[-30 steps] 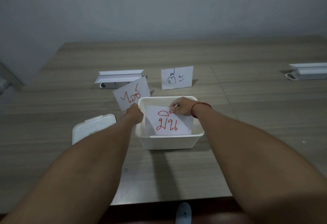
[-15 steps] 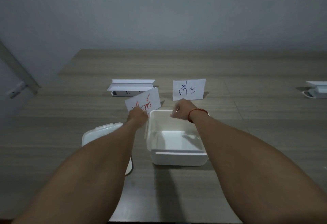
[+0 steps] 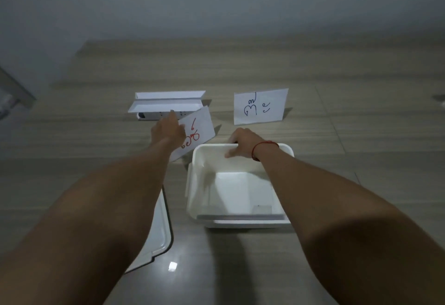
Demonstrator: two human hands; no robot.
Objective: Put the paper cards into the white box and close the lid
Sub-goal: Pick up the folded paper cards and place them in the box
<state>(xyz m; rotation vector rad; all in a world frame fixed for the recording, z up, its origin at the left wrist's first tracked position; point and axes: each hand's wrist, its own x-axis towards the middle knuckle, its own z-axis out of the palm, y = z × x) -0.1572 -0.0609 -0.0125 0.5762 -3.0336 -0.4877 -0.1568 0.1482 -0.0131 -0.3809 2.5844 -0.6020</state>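
The open white box (image 3: 240, 223) stands on the wooden table in front of me, with a white card lying flat on its bottom (image 3: 237, 191). My right hand (image 3: 243, 141) rests on the box's far rim, fingers curled over the edge. My left hand (image 3: 167, 131) holds a tilted card with red writing (image 3: 198, 127) just left of the box's far corner. A card with blue writing (image 3: 260, 106) stands upright behind the box. The white lid (image 3: 157, 232) lies left of the box, mostly hidden under my left forearm.
A white power strip with folded white paper on it (image 3: 166, 104) sits behind my left hand. The table's far edge meets a grey wall. A dark object shows at the right edge (image 3: 439, 98).
The red-lettered card my right hand held has dropped flat into the box. My right hand moved to the far rim. My left hand turned its card and reached farther back. The view tilted down.
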